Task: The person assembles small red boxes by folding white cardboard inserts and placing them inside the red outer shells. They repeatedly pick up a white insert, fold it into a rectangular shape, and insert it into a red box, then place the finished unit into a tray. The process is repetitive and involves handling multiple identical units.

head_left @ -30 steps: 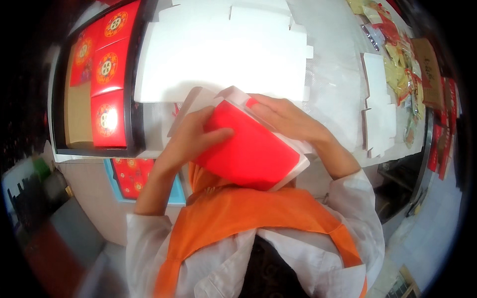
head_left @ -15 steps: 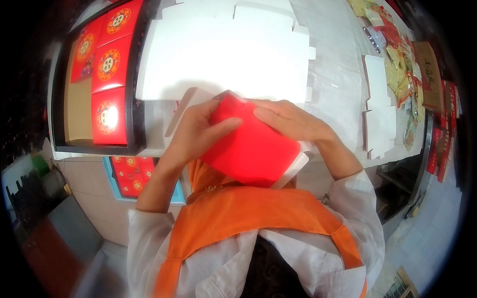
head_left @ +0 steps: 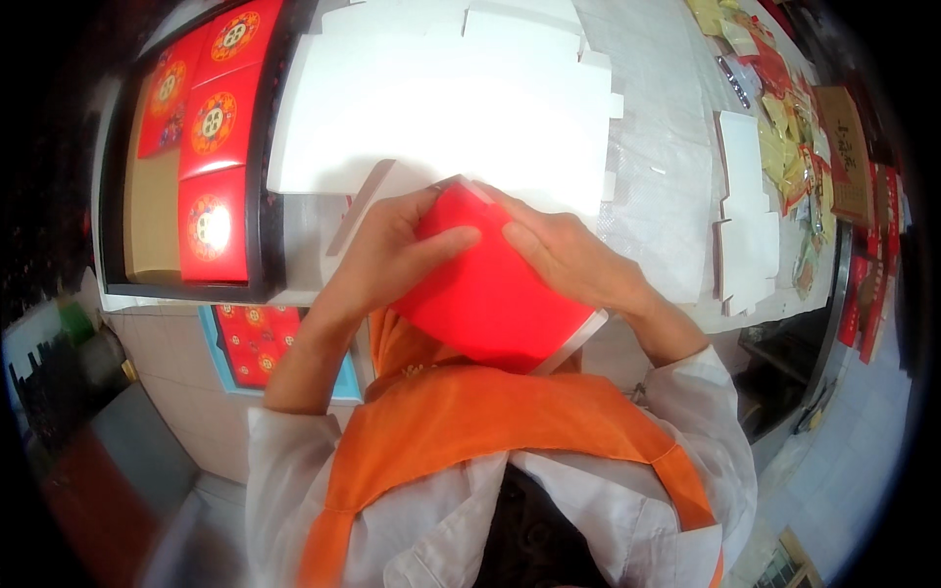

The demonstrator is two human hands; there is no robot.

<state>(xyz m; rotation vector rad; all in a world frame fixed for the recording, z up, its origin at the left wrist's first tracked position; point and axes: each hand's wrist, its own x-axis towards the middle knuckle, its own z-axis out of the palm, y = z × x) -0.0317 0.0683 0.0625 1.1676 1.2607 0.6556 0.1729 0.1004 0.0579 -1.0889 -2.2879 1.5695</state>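
Observation:
Between my hands, close to my orange apron, is a red cardboard box [head_left: 495, 299] with white flaps, partly folded. My left hand [head_left: 392, 247] grips its left side, thumb lying over the red face and fingers hidden behind. On the upper right, my right hand [head_left: 569, 257] is closed round the edge, its thumb against the red face and its fingers at the far corner. A white flap [head_left: 365, 204] sticks out beyond my left hand, and another pale edge shows at the lower right of the box.
A stack of flat white cardboard blanks [head_left: 441, 108] lies ahead on the table. At the left stands a black-edged tray [head_left: 265, 235] with several red patterned boxes [head_left: 214, 227]. More white blanks [head_left: 743, 216] and yellow packets [head_left: 777, 162] are at the right. A blue-rimmed crate [head_left: 227, 363] sits below.
My right hand has shifted slightly down and inward along the box edge, its fingers more bent. The white flap at the lower right shows less. My left hand keeps its grip.

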